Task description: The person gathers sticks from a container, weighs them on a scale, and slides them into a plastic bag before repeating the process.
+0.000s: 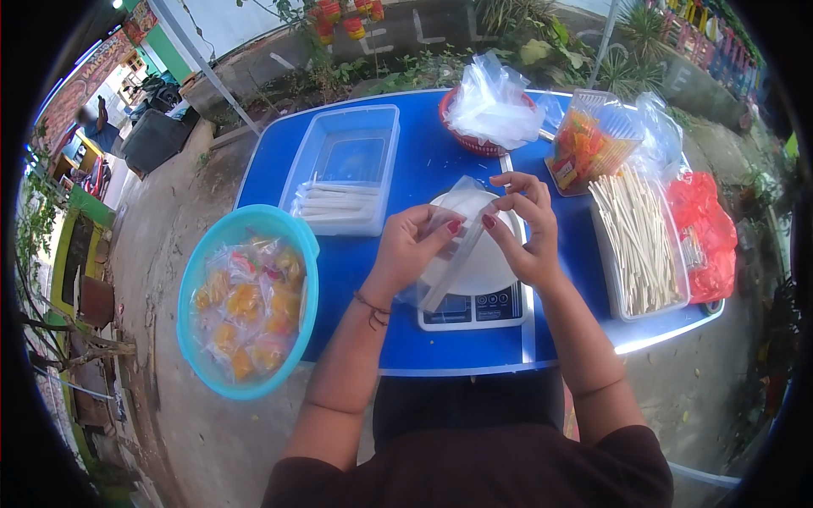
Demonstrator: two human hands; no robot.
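Partly hidden, a white digital scale with a round pan and black control panel (pixel 500 311) is seen on the blue table (pixel 423 354) beneath a narrow, translucent plastic sleeve (pixel 457 269). The sleeve is held above the pan, pinched in the narrow grip of the left hand (pixel 408 245) and right hand (pixel 528 235). Its contents cannot be made out. Its long axis is slanted, the lower end pointed toward the body and leftward.

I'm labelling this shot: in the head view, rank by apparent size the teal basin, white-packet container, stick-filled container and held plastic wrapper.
1. Teal basin: largest.
2. White-packet container and stick-filled container: too alike to rank.
3. Held plastic wrapper: smallest, though partly hidden.
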